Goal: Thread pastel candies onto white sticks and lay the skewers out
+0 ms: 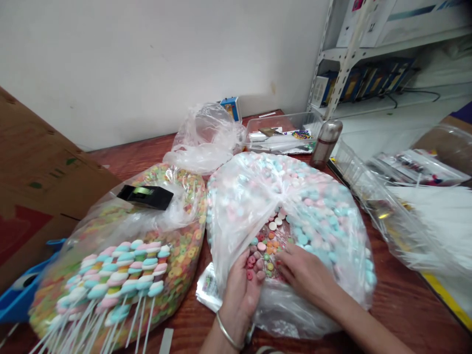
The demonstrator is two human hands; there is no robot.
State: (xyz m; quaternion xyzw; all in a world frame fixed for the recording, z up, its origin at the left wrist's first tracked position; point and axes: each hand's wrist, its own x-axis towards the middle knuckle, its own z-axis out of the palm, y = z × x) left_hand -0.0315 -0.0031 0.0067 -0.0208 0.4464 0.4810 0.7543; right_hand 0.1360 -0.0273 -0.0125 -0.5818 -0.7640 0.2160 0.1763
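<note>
My left hand is cupped at the front of an opened clear plastic bag, with several small pink and red candies resting in it. Beside it, my right hand reaches into the loose candies, its fingers curled and pinched; what sits between them is hidden. Orange, green and white candies lie between the two hands. The bag is large and full of pale blue, pink and white marshmallow pieces. A metal bangle circles my left wrist.
At left, a bag of ring candies carries marshmallow skewers and a black tape dispenser. Behind stand a crumpled bag, a clear tray and a metal flask. A cardboard box borders the left; plastic bins the right.
</note>
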